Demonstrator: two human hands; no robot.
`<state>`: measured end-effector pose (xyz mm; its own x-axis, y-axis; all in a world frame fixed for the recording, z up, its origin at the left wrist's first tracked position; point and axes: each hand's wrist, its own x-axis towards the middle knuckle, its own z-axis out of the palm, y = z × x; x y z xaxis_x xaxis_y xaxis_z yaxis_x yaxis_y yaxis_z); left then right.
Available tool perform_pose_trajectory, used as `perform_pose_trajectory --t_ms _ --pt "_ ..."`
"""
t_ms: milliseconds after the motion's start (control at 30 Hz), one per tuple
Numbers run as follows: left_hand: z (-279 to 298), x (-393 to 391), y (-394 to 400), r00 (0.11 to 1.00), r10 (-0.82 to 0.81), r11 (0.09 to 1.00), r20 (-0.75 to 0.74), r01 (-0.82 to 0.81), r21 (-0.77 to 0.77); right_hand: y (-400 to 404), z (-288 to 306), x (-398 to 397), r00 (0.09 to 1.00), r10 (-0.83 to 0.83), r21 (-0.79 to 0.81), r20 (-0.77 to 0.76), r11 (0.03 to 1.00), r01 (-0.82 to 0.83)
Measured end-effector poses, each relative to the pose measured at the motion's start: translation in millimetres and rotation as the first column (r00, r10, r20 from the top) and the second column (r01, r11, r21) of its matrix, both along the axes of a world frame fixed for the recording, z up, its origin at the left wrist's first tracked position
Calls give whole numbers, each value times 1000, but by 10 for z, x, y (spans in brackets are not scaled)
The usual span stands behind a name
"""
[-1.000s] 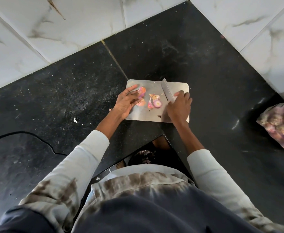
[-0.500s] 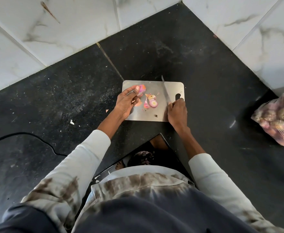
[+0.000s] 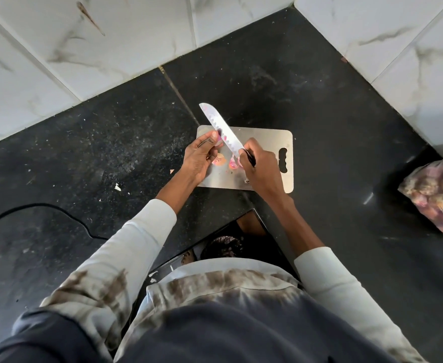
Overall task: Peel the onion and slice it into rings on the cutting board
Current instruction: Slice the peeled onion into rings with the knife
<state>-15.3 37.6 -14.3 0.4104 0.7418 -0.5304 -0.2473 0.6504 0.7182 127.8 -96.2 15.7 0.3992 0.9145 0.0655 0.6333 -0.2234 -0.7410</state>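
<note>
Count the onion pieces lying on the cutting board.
2 visible: a pale slice beside the left hand, and a pink ring under the knife near the right hand. The hands may hide more.

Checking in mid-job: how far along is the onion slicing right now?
Partly done. A few pink onion slices already lie on the metal cutting board. In hand: the left hand pinches a small onion piece at the board's far left corner, while the right hand holds the knife angled across it, tip past the board's edge. Left: slicing that remaining piece.
</note>
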Motion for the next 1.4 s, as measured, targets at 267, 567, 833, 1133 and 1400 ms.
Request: perform_pose_trajectory --t_ms 267,567,833,1133,1400 --pt "-18 -17 -25 1000 -9 1000 9 9 -15 41 -48 8 997 -35 2 75 999 35" --pt "6 -28 34 1000 -26 1000 -8 26 9 9 -120 21 985 -147 -39 95 988 151" --pt "5 -53 -2 1000 3 1000 -9 -4 -29 -8 -141 -157 977 -45 99 208 995 25" --pt "11 -86 -47 999 32 998 23 -30 -61 -45 -144 -303 993 -63 133 98 990 50" --pt "15 -151 -52 998 15 996 68 -8 -90 -103 -137 -301 992 -79 185 95 981 61"
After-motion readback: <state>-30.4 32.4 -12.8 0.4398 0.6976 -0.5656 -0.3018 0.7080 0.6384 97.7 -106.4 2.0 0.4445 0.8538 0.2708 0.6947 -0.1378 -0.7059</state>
